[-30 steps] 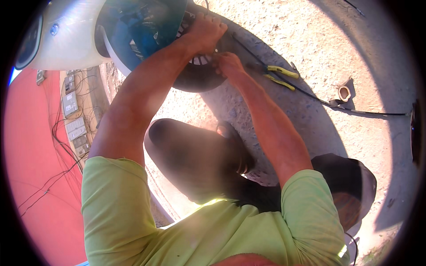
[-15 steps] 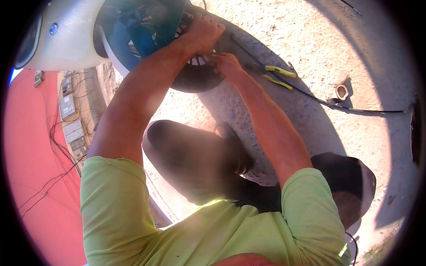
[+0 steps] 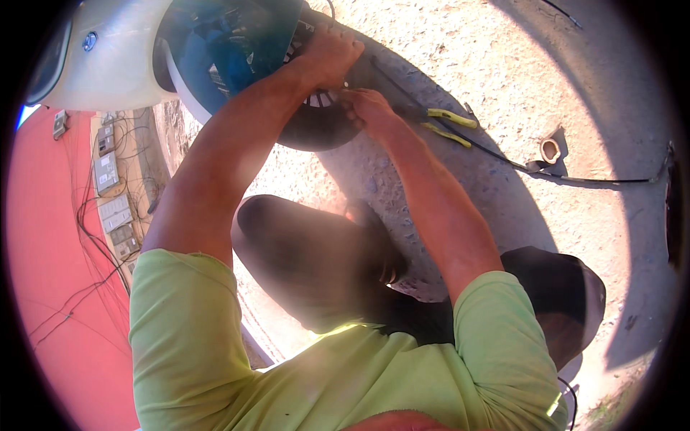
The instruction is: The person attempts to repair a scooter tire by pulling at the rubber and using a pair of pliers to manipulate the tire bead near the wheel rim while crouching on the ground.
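At the top of the view is a dark tyre (image 3: pixel 320 133) with a light-coloured, slotted wheel cover (image 3: pixel 320 99). My left hand (image 3: pixel 330 56) rests against the wheel, its fingers curled closed; whatever they grip is hidden. Just below and to the right, my right hand (image 3: pixel 368 109) is at the tyre's edge. Its fingertips are pinched together around something too small to make out. A pair of pliers with yellow handles (image 3: pixel 451 118) lies on the ground to the right of this hand.
A glossy teal panel (image 3: pixel 223 50) overhangs the wheel, beside a white vehicle body (image 3: pixel 122 61). Rightward across the rough ground runs a black cable (image 3: pixel 589 179), near a small round ring-like piece (image 3: pixel 550 150). Grey boxes (image 3: pixel 106 172) and loose wires line the pink wall (image 3: pixel 47 237).
Both hands keep almost the same place and grip at the wheel. Only a slight shift of the whole view shows.
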Demonstrator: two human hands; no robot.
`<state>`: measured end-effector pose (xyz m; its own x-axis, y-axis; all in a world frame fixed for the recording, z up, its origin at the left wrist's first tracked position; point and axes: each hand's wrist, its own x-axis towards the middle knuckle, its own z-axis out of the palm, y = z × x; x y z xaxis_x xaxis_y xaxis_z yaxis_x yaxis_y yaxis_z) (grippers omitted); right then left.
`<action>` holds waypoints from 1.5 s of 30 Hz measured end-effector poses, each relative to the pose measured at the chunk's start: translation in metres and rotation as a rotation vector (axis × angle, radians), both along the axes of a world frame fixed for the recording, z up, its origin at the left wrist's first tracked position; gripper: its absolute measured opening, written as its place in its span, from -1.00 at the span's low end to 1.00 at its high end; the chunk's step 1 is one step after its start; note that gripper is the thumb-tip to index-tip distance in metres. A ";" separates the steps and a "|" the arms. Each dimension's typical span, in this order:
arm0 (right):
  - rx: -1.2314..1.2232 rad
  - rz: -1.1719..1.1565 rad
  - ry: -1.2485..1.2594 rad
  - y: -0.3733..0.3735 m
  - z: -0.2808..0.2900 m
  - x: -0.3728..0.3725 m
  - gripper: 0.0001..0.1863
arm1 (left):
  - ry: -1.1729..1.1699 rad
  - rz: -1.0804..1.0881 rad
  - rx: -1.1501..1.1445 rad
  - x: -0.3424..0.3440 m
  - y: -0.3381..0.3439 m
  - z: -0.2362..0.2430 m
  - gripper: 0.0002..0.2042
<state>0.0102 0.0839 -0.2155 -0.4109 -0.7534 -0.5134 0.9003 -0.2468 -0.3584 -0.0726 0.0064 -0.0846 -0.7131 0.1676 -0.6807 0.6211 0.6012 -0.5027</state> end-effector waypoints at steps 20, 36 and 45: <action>-0.059 0.006 -0.082 0.004 0.001 0.001 -0.80 | 0.002 -0.008 0.018 0.002 0.003 0.006 -0.18; -0.040 -0.024 -0.173 0.007 0.010 -0.001 -0.80 | 0.003 0.006 0.011 0.001 0.005 0.004 -0.20; -0.059 -0.048 -0.195 0.003 0.005 0.001 -0.82 | -0.019 -0.001 -0.007 0.001 0.000 0.003 -0.18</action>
